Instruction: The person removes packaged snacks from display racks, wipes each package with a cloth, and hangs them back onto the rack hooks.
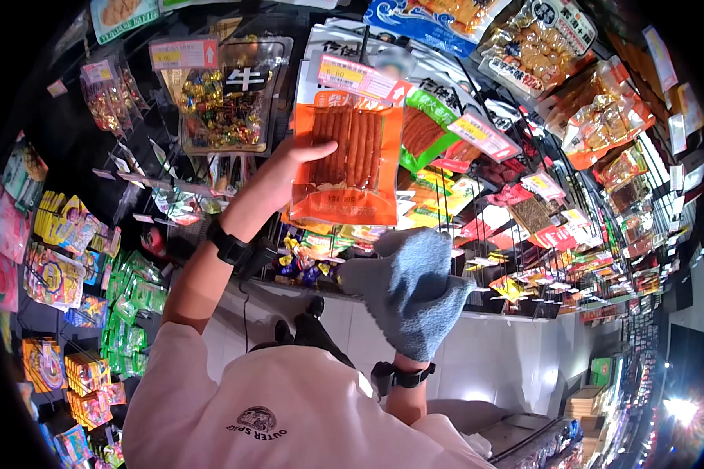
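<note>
My left hand [305, 155] grips the left edge of an orange plastic packet of sausage sticks [347, 158], its thumb over the clear window. The packet is upright among the hanging snacks, below a price tag [361, 79]. A blue-grey terry cloth [419, 287] is draped over my right hand [412, 362], hiding its fingers; only the wrist side shows. The cloth is below and right of the orange packet, apart from it. Right of that packet hangs a green packet of similar sticks [425, 129]. A dark packet of foil-wrapped pieces [232, 97] hangs to the left.
Racks with many hanging snack packets curve around me. Wire hooks and price tags [484, 136] stick out at the right. Green packets [132, 311] and yellow packets [70, 220] hang at the left. Below lies a pale tiled floor [475, 352] with a thin cable. Cardboard boxes [584, 401] stand lower right.
</note>
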`<state>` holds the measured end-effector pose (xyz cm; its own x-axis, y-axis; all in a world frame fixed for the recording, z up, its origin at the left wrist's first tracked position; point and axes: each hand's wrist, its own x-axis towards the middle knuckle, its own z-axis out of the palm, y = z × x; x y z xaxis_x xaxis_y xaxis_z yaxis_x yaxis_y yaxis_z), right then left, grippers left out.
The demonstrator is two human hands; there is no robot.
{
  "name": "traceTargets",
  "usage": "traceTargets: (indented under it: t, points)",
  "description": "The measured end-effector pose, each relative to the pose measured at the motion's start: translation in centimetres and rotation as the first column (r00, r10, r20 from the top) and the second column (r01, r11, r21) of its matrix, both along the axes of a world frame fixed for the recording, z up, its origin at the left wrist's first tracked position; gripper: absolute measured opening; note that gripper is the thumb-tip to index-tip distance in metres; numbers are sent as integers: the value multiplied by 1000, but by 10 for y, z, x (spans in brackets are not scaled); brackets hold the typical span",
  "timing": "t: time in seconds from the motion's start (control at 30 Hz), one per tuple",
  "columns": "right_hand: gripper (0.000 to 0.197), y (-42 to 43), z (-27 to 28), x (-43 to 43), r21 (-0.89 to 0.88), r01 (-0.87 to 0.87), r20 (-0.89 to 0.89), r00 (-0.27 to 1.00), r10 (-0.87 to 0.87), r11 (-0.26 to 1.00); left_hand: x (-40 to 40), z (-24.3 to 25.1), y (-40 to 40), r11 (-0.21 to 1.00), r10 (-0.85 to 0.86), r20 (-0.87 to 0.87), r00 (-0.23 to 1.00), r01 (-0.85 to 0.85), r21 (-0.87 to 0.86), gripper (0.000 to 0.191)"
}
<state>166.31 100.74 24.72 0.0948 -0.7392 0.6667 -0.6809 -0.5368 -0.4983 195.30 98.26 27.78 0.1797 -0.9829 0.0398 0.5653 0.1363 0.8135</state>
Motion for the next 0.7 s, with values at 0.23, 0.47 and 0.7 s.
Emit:
traceTargets:
  t: [0.23, 0.47, 0.7]
  points:
    - [51, -2, -4, -27, 41, 131, -103, 987, -126, 990, -21, 47, 55, 999, -35, -34, 999, 34, -19, 44]
    - [35, -4, -20, -46, 160, -165, 520, 852, 59, 973, -64, 30, 105, 999, 33, -10, 999, -33, -40, 40]
    - [41, 12, 35, 18, 111, -454, 575, 755, 316, 884, -103, -33, 125, 961, 203, -17, 979, -196, 193, 35]
